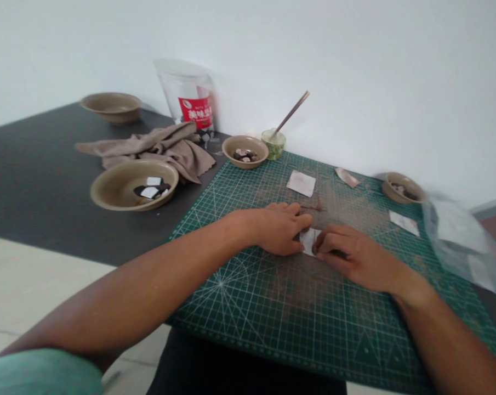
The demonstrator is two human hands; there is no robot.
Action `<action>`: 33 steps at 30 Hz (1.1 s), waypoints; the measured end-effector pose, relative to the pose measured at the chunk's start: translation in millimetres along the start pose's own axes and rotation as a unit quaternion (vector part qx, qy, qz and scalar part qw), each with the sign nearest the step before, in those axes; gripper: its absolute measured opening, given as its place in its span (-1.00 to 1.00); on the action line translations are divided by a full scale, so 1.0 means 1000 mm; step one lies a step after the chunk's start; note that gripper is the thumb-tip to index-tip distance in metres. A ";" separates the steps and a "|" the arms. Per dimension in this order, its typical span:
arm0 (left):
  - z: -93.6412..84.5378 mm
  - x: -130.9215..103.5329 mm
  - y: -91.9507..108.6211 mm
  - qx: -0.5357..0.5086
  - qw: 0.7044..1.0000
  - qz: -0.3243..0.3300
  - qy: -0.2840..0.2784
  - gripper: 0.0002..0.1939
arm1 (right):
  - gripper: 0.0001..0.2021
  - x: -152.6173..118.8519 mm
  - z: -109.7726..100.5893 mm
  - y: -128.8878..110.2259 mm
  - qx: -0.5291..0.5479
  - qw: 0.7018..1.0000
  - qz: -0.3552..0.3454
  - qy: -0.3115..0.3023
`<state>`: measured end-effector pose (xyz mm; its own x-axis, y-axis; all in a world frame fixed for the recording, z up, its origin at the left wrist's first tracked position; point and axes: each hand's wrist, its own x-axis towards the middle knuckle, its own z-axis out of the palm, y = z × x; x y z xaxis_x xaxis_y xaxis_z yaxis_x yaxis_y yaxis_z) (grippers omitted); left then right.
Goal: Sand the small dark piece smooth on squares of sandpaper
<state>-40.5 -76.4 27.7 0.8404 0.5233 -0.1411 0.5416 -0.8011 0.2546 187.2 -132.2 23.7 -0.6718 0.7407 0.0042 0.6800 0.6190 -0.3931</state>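
Note:
A small white paper piece [308, 240] lies on the green cutting mat [313, 318] between my two hands. At its left edge my left hand [281, 227] rests low over the mat, with index finger and thumb closed against the paper and the other fingers bent forward. From the right, my right hand [352, 255] has its thumb and fingers pinched together at the paper's right edge. Something small and dark shows at those fingertips, too hidden to name. Just beyond my left hand is a thin brown streak or stick [313, 207].
White paper squares [301, 183] lie on the mat. Bowls with small pieces [245, 152] [403, 188], a patterned cup [274, 145] with a stick, a larger bowl [108, 192], a brown cloth [161, 145], a clear jar [186, 90], an upper-left bowl [111, 107] and a plastic bag [457, 236] stand around.

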 end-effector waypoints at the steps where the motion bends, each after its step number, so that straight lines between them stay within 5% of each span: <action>1: 0.000 0.000 0.000 0.002 1.000 0.001 0.000 -0.60 | -0.90 0.001 0.002 -0.002 -0.006 1.000 -0.002 0.007; 5: -0.003 -0.001 0.000 -0.001 1.000 0.004 -0.008 -0.61 | -0.91 0.005 0.002 0.003 -0.036 0.997 0.043 0.061; 11: -0.004 0.000 0.001 0.004 1.000 0.004 -0.013 -0.62 | -0.89 -0.001 0.003 -0.005 0.003 1.000 -0.002 0.003; 17: -0.003 0.001 0.000 0.008 1.000 0.000 -0.011 -0.61 | -0.88 0.001 0.003 -0.002 -0.070 0.993 0.076 0.060; 21: -0.004 0.001 0.001 0.005 1.000 -0.002 -0.019 -0.60 | -0.88 -0.004 0.004 -0.004 -0.016 0.999 0.034 0.018; 27: -0.004 0.001 0.001 0.012 1.000 -0.003 -0.010 -0.61 | -0.89 0.002 0.007 -0.005 -0.061 0.991 0.091 0.081; 33: -0.002 0.001 0.000 0.002 1.000 0.003 -0.009 -0.62 | -0.89 0.000 0.008 -0.008 -0.037 0.998 0.037 0.030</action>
<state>-39.9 -75.6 29.8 0.8436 0.5133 -0.1577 0.5370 -0.8053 0.2511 179.8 -139.4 19.2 -0.6017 0.7980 0.0344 0.7480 0.5780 -0.3263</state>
